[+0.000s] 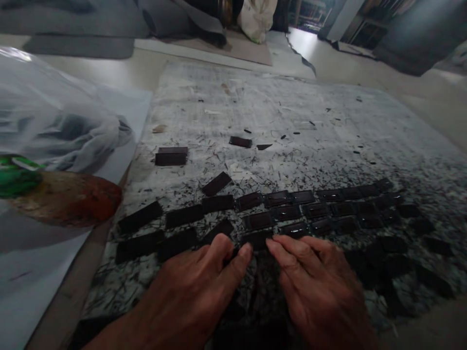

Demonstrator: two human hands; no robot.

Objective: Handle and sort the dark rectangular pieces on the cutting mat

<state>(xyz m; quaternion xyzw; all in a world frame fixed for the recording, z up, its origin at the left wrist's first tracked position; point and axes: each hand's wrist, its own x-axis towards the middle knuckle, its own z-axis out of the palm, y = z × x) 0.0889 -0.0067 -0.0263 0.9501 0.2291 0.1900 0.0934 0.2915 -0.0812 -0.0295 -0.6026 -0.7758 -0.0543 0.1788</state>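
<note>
A small dark rectangular piece (257, 240), perhaps leather or fabric, lies flat between my hands. At its left end is my left hand (197, 287), thumb tip against it and fingers curled. My right hand (317, 277) is closed, with thumb and fingertips together at the piece's right end. Just beyond my fingers run rows of similar pieces; several, such as one dark piece (286, 213), carry shiny wet-looking streaks. Matte dark strips (140, 245) lie left of my left hand. Overlapping dark pieces (386, 262) are heaped right of my right hand.
The worn board (204, 92) is littered with dark shreds. A bottle-like object with a green end (69, 199) and a clear plastic bag (62, 116) sit at the left. Stacked dark pieces (170, 158) lie farther back. Grey sheet material (175, 22) spreads along the far side.
</note>
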